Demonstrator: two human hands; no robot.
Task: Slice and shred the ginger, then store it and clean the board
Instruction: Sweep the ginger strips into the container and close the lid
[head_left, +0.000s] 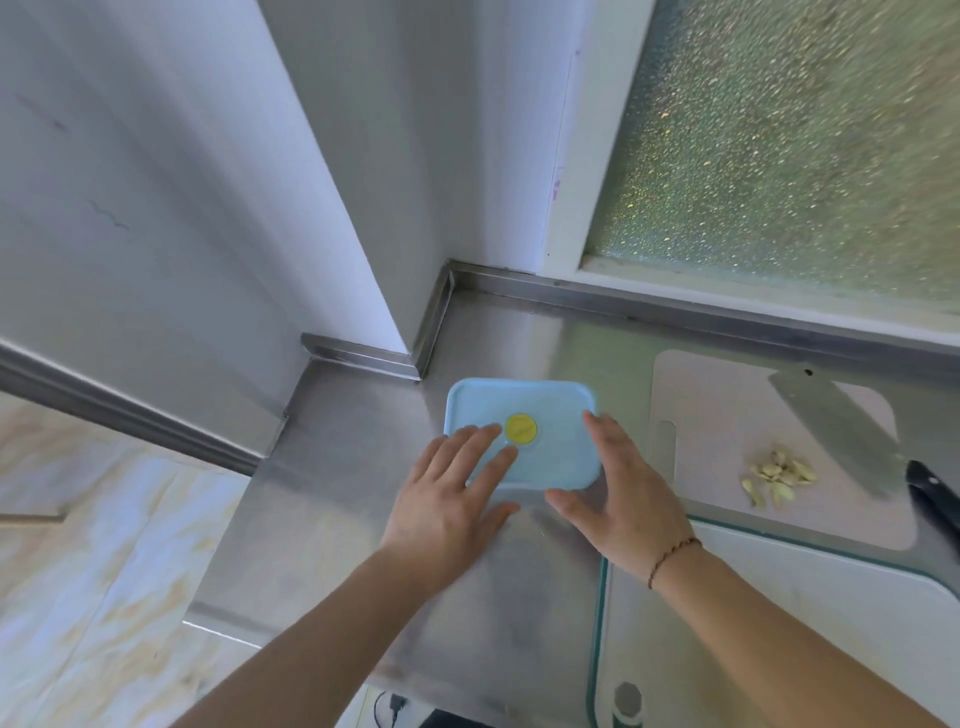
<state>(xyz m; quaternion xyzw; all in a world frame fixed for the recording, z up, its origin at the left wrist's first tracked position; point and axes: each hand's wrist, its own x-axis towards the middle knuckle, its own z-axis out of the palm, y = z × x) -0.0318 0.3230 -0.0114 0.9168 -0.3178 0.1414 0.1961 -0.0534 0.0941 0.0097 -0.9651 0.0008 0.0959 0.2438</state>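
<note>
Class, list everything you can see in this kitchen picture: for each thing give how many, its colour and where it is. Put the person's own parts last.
container lid: one, pale blue with a yellow round centre, on the steel counter near the wall corner
cutting board: one, pale pinkish, on the counter right of the lid
ginger pieces: a small pile, pale yellow, on the board
cleaver: one, steel blade with dark handle, lying on the board beside the ginger
counter: one, stainless steel, below the window
window: one, frosted greenish glass in a white frame, above the counter
bracelet: one, dark beaded, on the right wrist
left hand: one, fingers flat on the lid
right hand: one, fingers straight at the lid's right edge
</note>
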